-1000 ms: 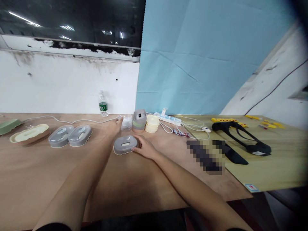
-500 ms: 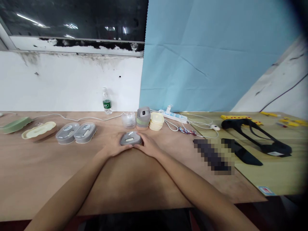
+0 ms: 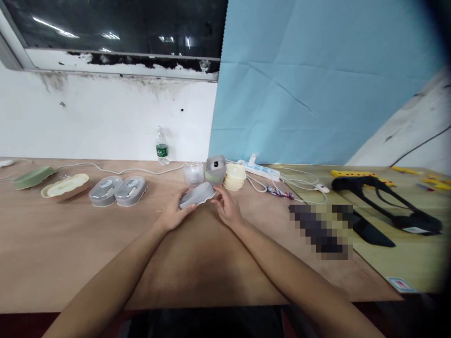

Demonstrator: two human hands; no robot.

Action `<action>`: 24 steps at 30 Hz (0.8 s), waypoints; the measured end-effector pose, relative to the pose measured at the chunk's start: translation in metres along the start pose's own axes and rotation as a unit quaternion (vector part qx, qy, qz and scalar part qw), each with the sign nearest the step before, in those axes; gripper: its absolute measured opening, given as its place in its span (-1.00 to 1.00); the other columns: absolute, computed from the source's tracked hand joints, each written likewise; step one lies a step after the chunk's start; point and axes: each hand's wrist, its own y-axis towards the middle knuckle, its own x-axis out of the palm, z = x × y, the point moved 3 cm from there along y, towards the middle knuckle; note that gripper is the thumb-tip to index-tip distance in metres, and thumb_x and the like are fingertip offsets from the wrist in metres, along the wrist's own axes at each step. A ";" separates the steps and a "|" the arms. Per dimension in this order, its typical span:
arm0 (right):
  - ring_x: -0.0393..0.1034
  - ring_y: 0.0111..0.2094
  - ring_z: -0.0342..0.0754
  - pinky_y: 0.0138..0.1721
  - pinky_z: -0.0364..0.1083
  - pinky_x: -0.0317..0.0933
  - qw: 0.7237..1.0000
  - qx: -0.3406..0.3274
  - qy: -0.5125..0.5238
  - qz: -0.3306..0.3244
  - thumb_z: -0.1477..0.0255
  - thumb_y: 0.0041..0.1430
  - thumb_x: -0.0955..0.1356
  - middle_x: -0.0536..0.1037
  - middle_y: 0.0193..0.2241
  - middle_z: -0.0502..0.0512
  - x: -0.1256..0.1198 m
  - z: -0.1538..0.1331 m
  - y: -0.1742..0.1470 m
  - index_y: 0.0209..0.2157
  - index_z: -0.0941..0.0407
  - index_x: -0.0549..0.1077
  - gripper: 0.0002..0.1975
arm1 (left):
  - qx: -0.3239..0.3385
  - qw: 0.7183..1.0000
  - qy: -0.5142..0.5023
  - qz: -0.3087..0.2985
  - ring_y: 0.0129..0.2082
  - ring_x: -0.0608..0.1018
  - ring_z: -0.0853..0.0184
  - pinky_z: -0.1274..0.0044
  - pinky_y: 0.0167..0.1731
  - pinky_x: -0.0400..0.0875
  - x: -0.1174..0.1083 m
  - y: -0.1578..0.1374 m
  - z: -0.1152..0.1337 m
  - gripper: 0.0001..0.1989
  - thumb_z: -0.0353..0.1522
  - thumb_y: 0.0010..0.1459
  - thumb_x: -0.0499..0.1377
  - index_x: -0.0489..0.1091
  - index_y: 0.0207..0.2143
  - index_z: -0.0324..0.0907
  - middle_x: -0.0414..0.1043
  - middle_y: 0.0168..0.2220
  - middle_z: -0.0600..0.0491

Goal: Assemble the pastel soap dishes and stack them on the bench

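A small grey plastic box (image 3: 198,195) with rounded ends is tilted up between my hands, its plain grey side facing me. My left hand (image 3: 174,210) grips its left end, thumb along the near side and fingers behind. At the upper right end, the bent fingers of my right hand (image 3: 227,206) pinch the box. Just behind it stand a stack of clear lids (image 3: 193,174), a stack of grey and green tubs (image 3: 215,170) and a stack of cream-coloured tubs (image 3: 234,176). Two similar grey boxes with clear lids (image 3: 131,190) sit side by side to the left.
Scalloped cream and brown trays (image 3: 65,188) and a green tray (image 3: 34,178) lie far left. A water bottle (image 3: 162,146) stands by the wall. Rightward are a power strip (image 3: 260,170) with loose cables, a snack wrapper (image 3: 279,192) and a black strap-like frame (image 3: 387,202).
The grey box has gone from lying flat, lid up, to tilted with its side toward me. My right thumb has left its near edge, and the hands are further apart. The view has shifted slightly.
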 end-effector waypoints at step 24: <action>0.20 -0.58 -0.17 -0.49 -0.18 0.12 0.915 0.191 0.048 0.351 0.44 -0.01 0.32 0.27 -0.59 -0.16 -0.073 0.079 0.025 -0.25 0.11 0.24 -0.75 | -0.096 0.971 -0.167 0.138 -0.21 0.53 0.15 0.39 -0.21 0.40 -0.007 0.007 0.002 -0.35 0.10 0.09 0.02 0.42 -0.11 -0.29 0.50 -0.25 -0.09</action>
